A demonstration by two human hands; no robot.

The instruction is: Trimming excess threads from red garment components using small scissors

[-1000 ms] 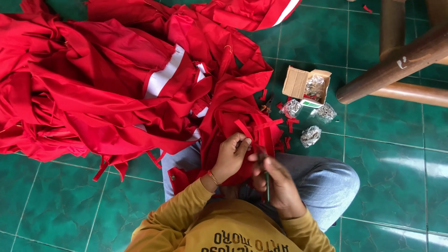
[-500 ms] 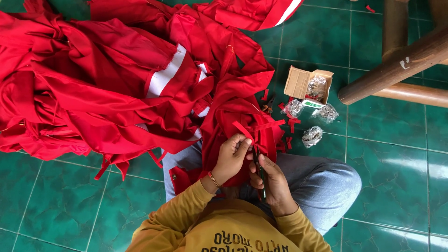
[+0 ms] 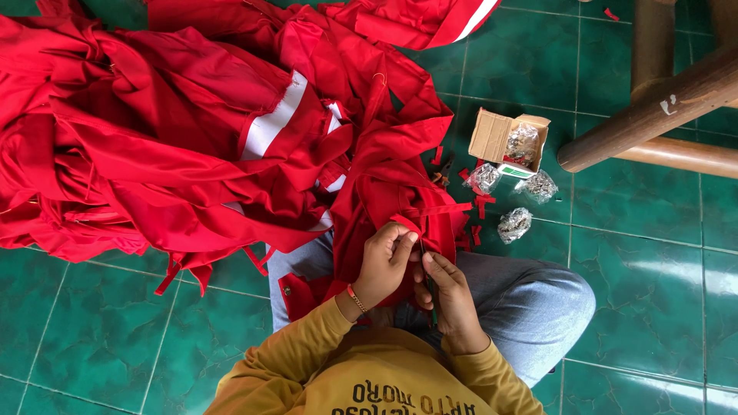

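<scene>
From the head view, a heaped pile of red cloth garments with white stripes [image 3: 192,146] is crowding the green tiled floor [image 3: 653,253] from nine to twelve o'clock, while an open cardboard box [image 3: 492,134] and small clear packets of metal bits [image 3: 513,224] are lying at two o'clock beside brown wooden furniture legs [image 3: 653,115]. Bare floor is showing at three and seven o'clock. At centre, over the lap, the left hand [image 3: 382,263] is pinching a fold of the red garment piece [image 3: 400,207], and the right hand [image 3: 450,296] is closing around a thin dark tool [image 3: 427,286], fingers touching the left's.

The person wears a mustard-yellow sweatshirt [image 3: 361,369] with long sleeves and dark printed letters across the chest. The trousers [image 3: 523,300] are light grey-blue denim. On the wrist of the left hand [image 3: 384,261] sits a thin bracelet [image 3: 355,298] in orange and gold colour.
</scene>
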